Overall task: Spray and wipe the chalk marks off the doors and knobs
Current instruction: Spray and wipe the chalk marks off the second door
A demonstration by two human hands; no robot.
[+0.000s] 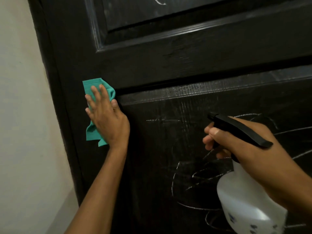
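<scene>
Teal cloth [94, 114] flat under left hand [108, 120]; right hand [236, 142] curled round bottle [249, 205]. Press firmly, overlap strokes toward chalk [185, 176] on door [152, 68].

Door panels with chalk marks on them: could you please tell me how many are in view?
2: the upper panel, faint chalk curve at the top edge, and the lower panel, scribbled beside the spray bottle. More may lie outside the frame.

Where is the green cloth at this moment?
In the head view, the green cloth is at left, pressed flat against the dark door under the left hand, beside the lower panel's top-left corner and near the pale wall.
</scene>
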